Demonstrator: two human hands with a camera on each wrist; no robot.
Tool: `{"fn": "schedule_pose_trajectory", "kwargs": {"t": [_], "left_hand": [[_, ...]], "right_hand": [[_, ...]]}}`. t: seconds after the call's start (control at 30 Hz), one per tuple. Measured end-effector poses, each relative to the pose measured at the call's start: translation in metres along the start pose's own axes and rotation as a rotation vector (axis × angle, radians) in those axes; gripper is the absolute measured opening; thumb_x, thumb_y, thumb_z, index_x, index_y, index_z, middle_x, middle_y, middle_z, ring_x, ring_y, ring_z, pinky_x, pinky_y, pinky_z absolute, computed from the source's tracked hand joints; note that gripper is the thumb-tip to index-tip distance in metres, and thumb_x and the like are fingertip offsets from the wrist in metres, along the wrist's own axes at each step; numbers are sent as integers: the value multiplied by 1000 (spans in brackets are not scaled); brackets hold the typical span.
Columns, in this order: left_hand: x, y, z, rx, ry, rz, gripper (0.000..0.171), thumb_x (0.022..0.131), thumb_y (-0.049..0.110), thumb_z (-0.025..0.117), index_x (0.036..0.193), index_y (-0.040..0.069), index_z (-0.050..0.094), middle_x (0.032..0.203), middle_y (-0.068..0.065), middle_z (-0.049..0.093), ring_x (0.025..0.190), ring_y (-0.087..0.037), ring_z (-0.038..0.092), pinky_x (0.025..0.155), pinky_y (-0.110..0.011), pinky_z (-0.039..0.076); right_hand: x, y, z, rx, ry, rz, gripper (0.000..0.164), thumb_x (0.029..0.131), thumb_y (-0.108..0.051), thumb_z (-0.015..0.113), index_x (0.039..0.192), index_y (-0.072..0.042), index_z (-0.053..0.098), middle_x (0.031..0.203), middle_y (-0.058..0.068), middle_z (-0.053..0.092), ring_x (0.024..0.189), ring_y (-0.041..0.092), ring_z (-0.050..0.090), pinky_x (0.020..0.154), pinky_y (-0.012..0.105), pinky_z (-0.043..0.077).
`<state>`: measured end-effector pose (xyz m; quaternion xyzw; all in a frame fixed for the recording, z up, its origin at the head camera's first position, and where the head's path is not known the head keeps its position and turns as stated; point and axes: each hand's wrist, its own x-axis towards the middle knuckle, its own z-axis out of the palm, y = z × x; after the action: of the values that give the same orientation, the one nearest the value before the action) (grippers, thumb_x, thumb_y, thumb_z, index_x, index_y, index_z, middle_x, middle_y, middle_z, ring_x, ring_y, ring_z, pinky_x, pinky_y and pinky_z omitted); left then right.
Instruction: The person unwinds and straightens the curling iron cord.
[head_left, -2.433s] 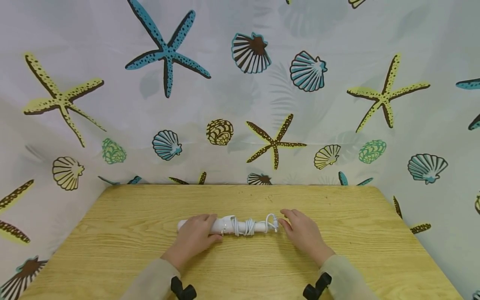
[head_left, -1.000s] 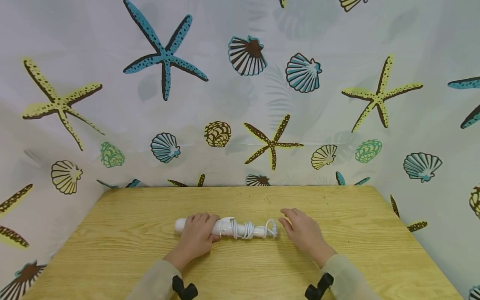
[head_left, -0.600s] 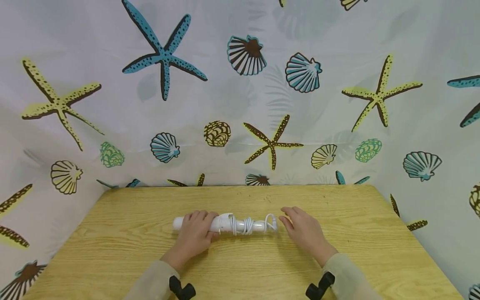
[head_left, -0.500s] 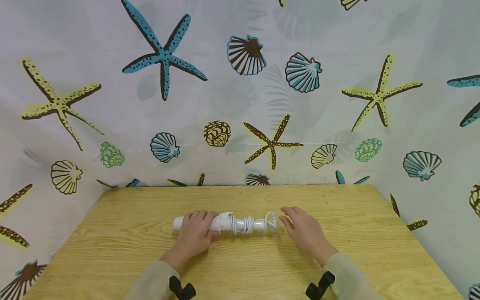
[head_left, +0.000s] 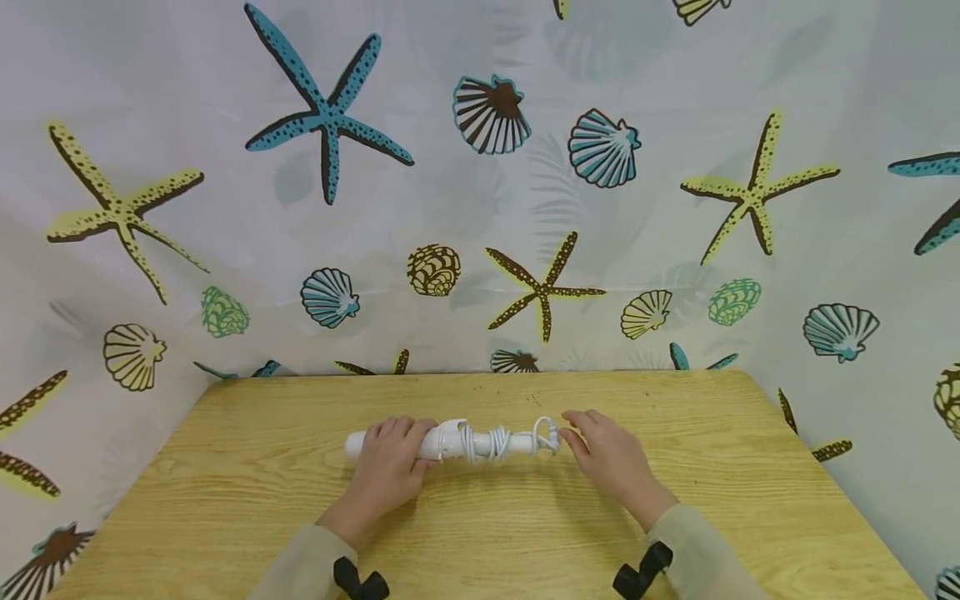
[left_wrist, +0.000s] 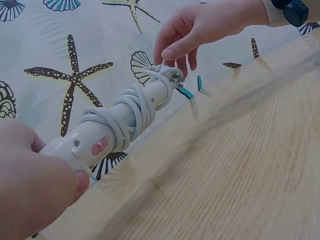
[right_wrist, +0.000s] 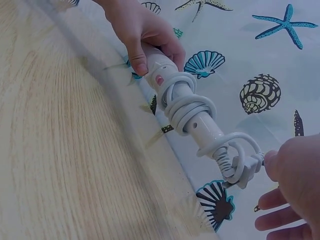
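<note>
A white curling iron (head_left: 480,444), its cord wound around the handle, is held above the wooden table (right_wrist: 75,150). My left hand (head_left: 392,461) grips its thick barrel part, thumb on the near side. A pink switch (left_wrist: 100,145) shows on the handle. At the right end, the cord's plug (right_wrist: 247,171) is tucked by a loop of cord. There my right hand (head_left: 613,460) has its thumb tip against or very near the plug. In the right wrist view its other fingers (right_wrist: 277,218) are spread apart from the thumb.
Behind and beside the table hangs a pale curtain (head_left: 480,192) printed with starfish and shells. The table's far edge meets it. Black camera mounts (head_left: 642,570) sit on both sleeved wrists.
My left hand has lifted the curling iron slightly, and its plug end has come closer to my right hand's fingertips. The right hand has barely moved.
</note>
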<state>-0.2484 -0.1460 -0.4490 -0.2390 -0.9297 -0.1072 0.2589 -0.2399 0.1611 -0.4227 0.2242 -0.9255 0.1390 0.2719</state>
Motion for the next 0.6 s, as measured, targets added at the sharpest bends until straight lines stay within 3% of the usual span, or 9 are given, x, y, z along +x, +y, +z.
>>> {"fn": "schedule_pose_trajectory", "kwargs": {"t": [0.4,0.6], "left_hand": [[3,2,-10,-9,89,14,49,65,28,73,108,14,53,93,-4,54,88,-24,49,80,-45,33],[4,2,-14,-16,96,23,49,65,29,74,107,15,53,93,-3,54,88,-23,49,80,-45,33]], "right_hand": [[3,-2,-6,30,38,-21,26,80,-25,60,102,-12,61,83,-2,60,62,6,53,47,20,41],[5,-6,-10,46,52,-24,25,80,-24,60,103,-13,60,84,-3,60,64,5,54,48,20,42]]}}
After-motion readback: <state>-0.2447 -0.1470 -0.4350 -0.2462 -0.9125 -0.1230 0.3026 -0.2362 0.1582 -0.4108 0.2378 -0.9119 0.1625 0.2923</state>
